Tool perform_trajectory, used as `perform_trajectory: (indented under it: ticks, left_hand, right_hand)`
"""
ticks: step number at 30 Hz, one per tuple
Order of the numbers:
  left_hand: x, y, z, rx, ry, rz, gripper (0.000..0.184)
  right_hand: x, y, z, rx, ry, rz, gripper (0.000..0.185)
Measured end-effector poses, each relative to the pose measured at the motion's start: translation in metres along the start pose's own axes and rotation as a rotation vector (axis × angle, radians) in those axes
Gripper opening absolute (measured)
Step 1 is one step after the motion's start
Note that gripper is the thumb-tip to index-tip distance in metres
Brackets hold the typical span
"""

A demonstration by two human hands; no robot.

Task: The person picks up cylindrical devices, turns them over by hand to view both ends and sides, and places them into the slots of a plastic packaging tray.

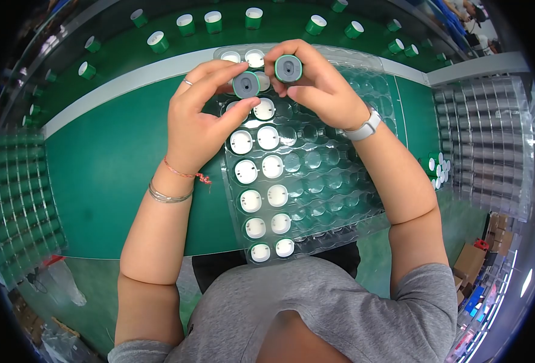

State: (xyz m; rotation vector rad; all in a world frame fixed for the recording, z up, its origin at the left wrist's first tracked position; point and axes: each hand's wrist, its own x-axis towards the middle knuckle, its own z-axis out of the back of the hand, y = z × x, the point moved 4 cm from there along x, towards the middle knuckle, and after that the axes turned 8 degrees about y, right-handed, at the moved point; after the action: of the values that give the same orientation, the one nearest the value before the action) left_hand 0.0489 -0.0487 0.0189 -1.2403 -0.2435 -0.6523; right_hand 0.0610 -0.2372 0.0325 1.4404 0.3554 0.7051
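Observation:
My left hand (198, 112) is closed on a short green cylinder with a grey end (246, 85), gripped between thumb and fingers. Just to its right, my right hand (322, 88) has its fingers round a second such green cylinder (288, 69), its grey end also facing me. Both are held over the far part of a clear plastic tray (334, 181) with round pockets. White-topped green cylinders (246, 172) stand in the tray's two left columns, and the pockets further right show no cylinders.
Beyond the green table (116, 175), past a pale rail (128, 94), more white-topped green cylinders (253, 18) stand on a green surface. Stacked clear trays (485, 145) stand at the right, with another gridded tray stack (19, 199) at the left. Several cylinders (440, 169) cluster at the table's right.

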Motion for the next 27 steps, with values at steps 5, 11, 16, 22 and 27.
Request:
perform_trajectory:
  ticks: [5, 11, 16, 22, 27]
  left_hand:
    - [0.002, 0.001, 0.000, 0.127, 0.025, -0.054, 0.043]
    - [0.005, 0.012, -0.009, -0.416, -0.040, 0.194, 0.040]
    - [-0.006, 0.013, 0.014, -0.516, -0.009, 0.236, 0.040]
    - [-0.011, 0.012, 0.022, -0.517, 0.058, 0.189, 0.040]
    - [-0.014, 0.008, 0.025, -0.476, 0.131, 0.167, 0.040]
  right_hand:
    - [-0.001, -0.001, 0.013, -0.082, -0.164, 0.025, 0.039]
    - [-0.010, 0.022, 0.041, -0.669, -0.204, -0.104, 0.036]
    - [0.003, 0.012, 0.005, -0.836, -0.009, -0.123, 0.041]
    - [0.013, 0.034, -0.019, -0.724, -0.044, -0.138, 0.050]
    - [0.019, 0.031, -0.033, -0.540, -0.015, 0.093, 0.036]
